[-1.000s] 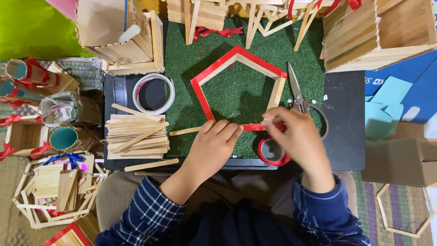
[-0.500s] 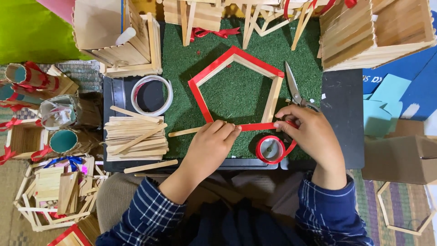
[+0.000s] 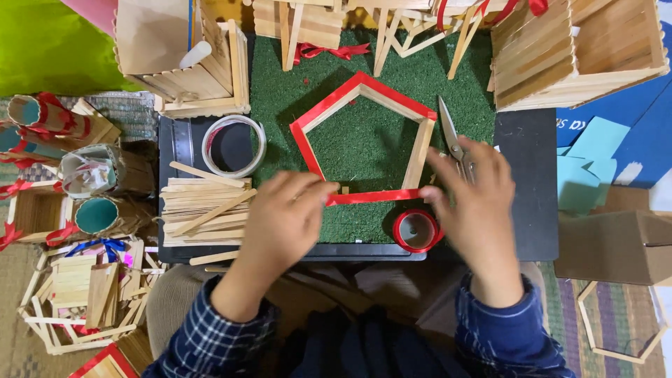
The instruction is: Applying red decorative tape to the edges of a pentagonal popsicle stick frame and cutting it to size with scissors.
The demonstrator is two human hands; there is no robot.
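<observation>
On the green mat, the left hand (image 3: 283,217) pinches the pentagon frame's (image 3: 364,140) red-taped bottom stick while the right hand (image 3: 472,196), open, nears the scissors (image 3: 453,143); steady, even pressure should keep the tape flat.

- Inside the red-taped wooden-stick pentagon frame (image 3: 360,87), bare green turf mat (image 3: 364,143) lies open.
- Left of the frame: white tape ring (image 3: 235,145) and loose wooden-stick pile (image 3: 203,201) crowd the way.
- Right of it: steel scissors (image 3: 451,136), red tape roll (image 3: 416,230).
- Beyond it: stick-built wooden boxes (image 3: 577,49) wall the edge.
</observation>
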